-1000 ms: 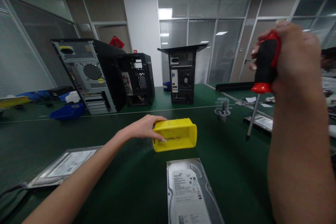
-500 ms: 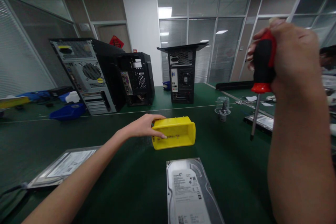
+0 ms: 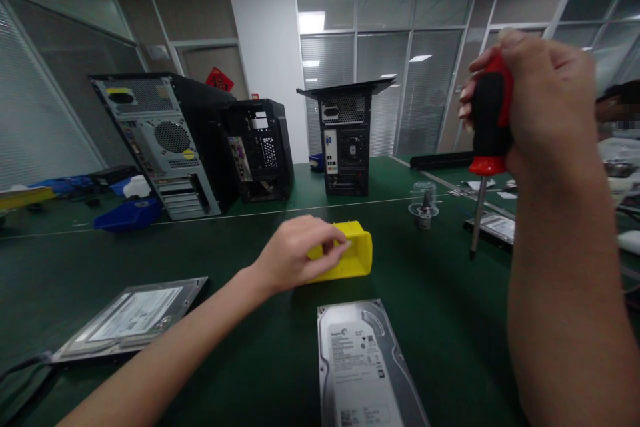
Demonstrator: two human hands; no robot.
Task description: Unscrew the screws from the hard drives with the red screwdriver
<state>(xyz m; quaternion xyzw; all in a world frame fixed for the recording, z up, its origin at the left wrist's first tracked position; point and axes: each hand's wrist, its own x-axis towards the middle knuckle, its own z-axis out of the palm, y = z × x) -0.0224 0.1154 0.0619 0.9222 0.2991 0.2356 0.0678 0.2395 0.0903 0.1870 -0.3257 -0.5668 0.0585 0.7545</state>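
Observation:
My right hand (image 3: pixel 543 100) is raised at the right, wrapped round the red and black handle of a screwdriver (image 3: pixel 487 127). Its shaft points down, tip clear of the table. In the middle, my left hand (image 3: pixel 305 250) is in front of a yellow plastic bin (image 3: pixel 361 253) that lies on its side. Thumb and forefinger are drawn together in a pinch before the bin's opening; whatever is between them, if anything, cannot be made out. A silver hard drive (image 3: pixel 357 360) lies label up just below, nearer to me. Another hard drive (image 3: pixel 135 313) rests beyond my left forearm.
Computer cases (image 3: pixel 170 140) stand along the back left, with another tower (image 3: pixel 347 147) at the centre. A blue bin (image 3: pixel 127 215) sits at the left. Right of centre are a clear plastic container (image 3: pixel 424 203) and a further hard drive (image 3: pixel 495 228). Part of a person shows far right.
My left hand has let go of the yellow bin's left end and moved right, across its front, fingers now pinched. The screwdriver in my right hand has shifted slightly left and down.

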